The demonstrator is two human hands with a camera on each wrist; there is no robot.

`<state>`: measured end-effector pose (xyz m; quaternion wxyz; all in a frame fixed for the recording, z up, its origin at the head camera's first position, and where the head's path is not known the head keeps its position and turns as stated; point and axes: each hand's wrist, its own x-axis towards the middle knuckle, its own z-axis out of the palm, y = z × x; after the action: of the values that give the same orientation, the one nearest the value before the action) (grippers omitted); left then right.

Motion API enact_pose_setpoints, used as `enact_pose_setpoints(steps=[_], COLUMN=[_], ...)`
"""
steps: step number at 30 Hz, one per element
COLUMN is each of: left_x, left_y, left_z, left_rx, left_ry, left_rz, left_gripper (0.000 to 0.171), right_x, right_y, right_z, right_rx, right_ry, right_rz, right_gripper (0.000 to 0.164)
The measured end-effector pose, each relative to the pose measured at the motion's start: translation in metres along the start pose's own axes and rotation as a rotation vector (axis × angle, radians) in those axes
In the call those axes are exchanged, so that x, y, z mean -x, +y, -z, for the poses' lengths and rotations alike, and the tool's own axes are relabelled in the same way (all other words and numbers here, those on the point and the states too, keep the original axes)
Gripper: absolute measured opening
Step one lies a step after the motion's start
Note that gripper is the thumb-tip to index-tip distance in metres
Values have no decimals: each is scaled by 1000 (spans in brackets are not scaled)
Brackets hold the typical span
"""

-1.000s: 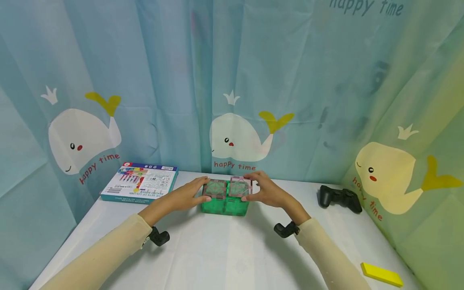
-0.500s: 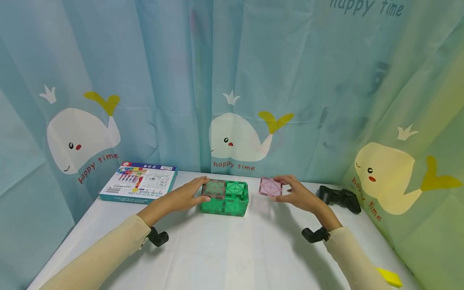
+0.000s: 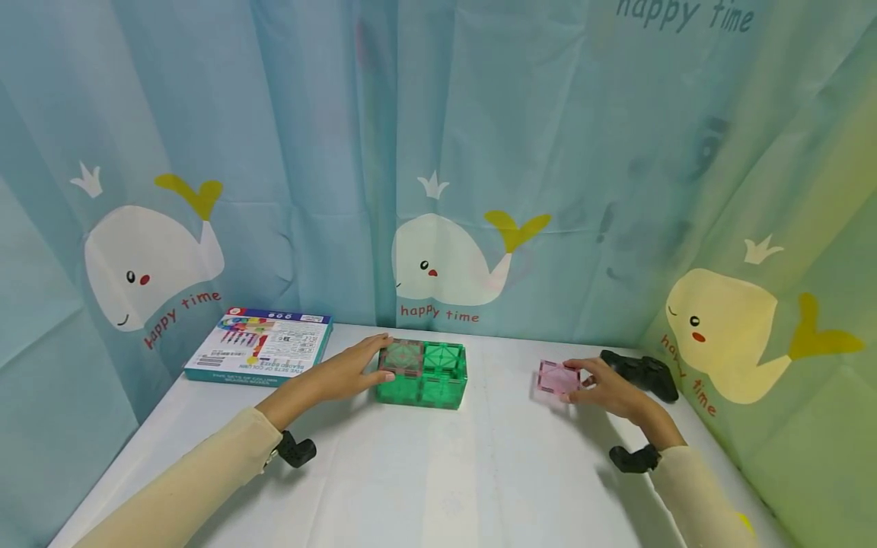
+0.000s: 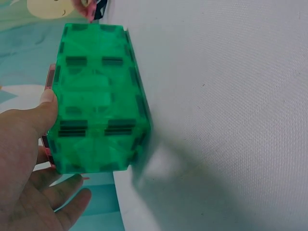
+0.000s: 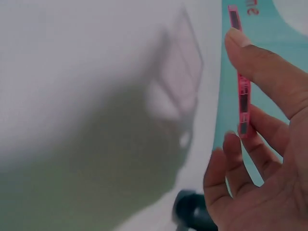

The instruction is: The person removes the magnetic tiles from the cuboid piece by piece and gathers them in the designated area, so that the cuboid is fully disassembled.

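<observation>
A green translucent box (image 3: 419, 391) built of magnetic tiles stands on the table in the head view. On its top left lies a pink magnetic tile (image 3: 402, 356), while the top right shows bare green. My left hand (image 3: 349, 371) grips that tile at its edges, with the thumb (image 4: 47, 98) on the near edge and the other fingers partly hidden behind the box. To the right, my right hand (image 3: 610, 390) pinches a second pink magnetic tile (image 3: 556, 377) between thumb and fingers. That tile is edge-on in the right wrist view and hangs above the table, its shadow beneath.
A flat printed box (image 3: 259, 346) lies at the back left. Just behind my right hand is a black game controller (image 3: 644, 374). A yellow block (image 3: 747, 524) is mostly hidden by my right sleeve. Whale-print curtains (image 3: 438, 152) enclose the table (image 3: 438, 472).
My right hand has lifted the second pink tile off the green box's top right and carried it right and lower, near the controller. My left hand has stayed on the other tile.
</observation>
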<state>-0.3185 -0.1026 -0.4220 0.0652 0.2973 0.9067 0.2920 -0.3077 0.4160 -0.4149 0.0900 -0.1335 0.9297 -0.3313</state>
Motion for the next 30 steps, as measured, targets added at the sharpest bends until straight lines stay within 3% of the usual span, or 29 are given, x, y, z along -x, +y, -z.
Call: enact_pose_setpoints(steps=[8,16,30], left_x=[0,1,2], left_y=[-2,-2,-1], left_z=[-1,-3,-2], left_rx=[7,5,18], left_ry=[0,5,2], left_rz=[5,3,6], left_gripper=[78,78,78], right_x=[-1,-4,-10], right_y=[18,22,23], right_z=[3,4,8], right_rx=[53,123,183], right_ry=[-28,-31,-94], right_rz=[-21,-46,-102], right_gripper=[72,76,64])
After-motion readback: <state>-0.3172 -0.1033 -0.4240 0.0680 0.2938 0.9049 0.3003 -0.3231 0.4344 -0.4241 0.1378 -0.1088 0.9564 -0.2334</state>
